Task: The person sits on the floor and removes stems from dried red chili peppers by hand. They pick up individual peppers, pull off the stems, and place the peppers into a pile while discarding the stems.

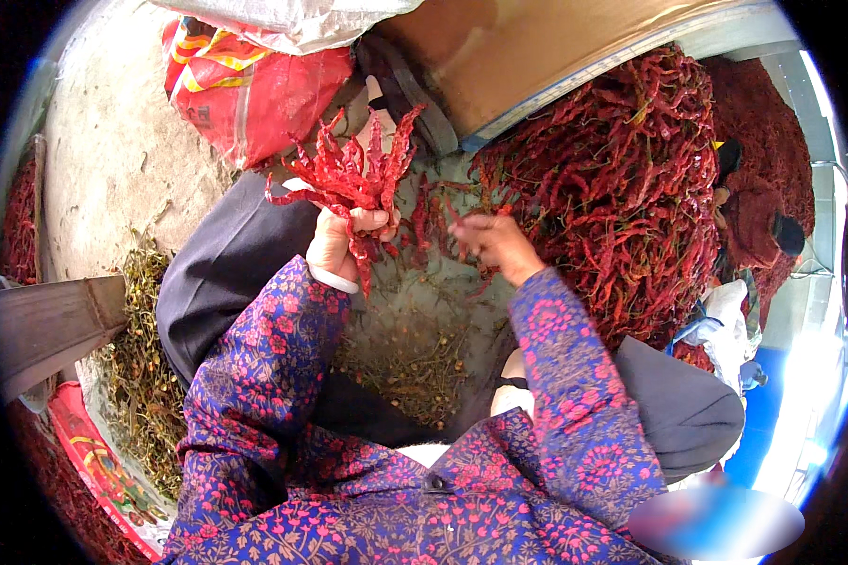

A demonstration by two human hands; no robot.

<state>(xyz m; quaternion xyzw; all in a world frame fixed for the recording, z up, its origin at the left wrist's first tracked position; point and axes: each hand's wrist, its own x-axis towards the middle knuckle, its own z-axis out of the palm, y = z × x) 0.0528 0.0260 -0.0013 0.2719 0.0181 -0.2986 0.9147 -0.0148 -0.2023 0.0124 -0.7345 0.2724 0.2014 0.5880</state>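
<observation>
My left hand (pixel 341 243) is closed round a bunch of dried red chillies (pixel 353 174), their wrinkled pods fanning upward and one hanging below the fist. To its right, apart from the bunch, my right hand (pixel 501 245) is smeared by motion, and its fingers do not show clearly. Under and between the hands, a few loose red chillies (pixel 426 221) lie on the floor. A large heap of dried red chillies (pixel 622 188) rises just right of my right hand.
Stems and scraps (pixel 410 377) litter the floor between my legs. More dry stems (pixel 146 367) are piled at left beside a wooden beam (pixel 57 330). A red sack (pixel 254 99) stands ahead, near a brown panel (pixel 509 56). Another person (pixel 758 226) is by the far-right heap.
</observation>
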